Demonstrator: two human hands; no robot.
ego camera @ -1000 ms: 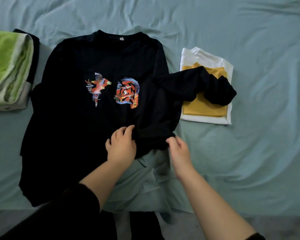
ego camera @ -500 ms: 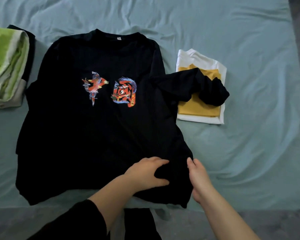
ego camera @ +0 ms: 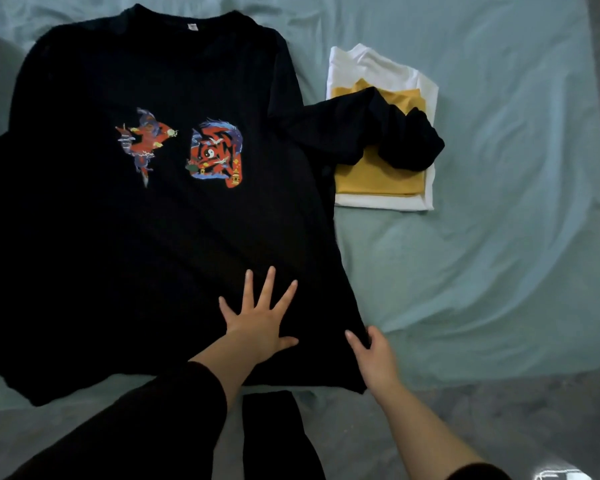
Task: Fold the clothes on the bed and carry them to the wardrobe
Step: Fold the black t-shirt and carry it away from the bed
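Observation:
A black long-sleeved shirt [ego camera: 125, 237] with a red and blue print lies spread face up on the bed. My left hand [ego camera: 260, 320] presses flat on its lower right part, fingers spread wide. My right hand [ego camera: 371, 351] pinches the shirt's right side edge near the hem. The shirt's right sleeve [ego camera: 378, 133] lies bent across a folded pile.
A folded yellow garment [ego camera: 378, 178] sits on a folded white one [ego camera: 371, 64] to the right of the shirt. The pale blue bedsheet [ego camera: 499, 237] is wrinkled. The bed's front edge runs just below my hands, with grey floor [ego camera: 534, 410] beyond.
The shirt's lower right corner has been pulled down and laid out flat. My left hand went from curled on the cloth to spread flat. The view moved closer; the green pile left the frame.

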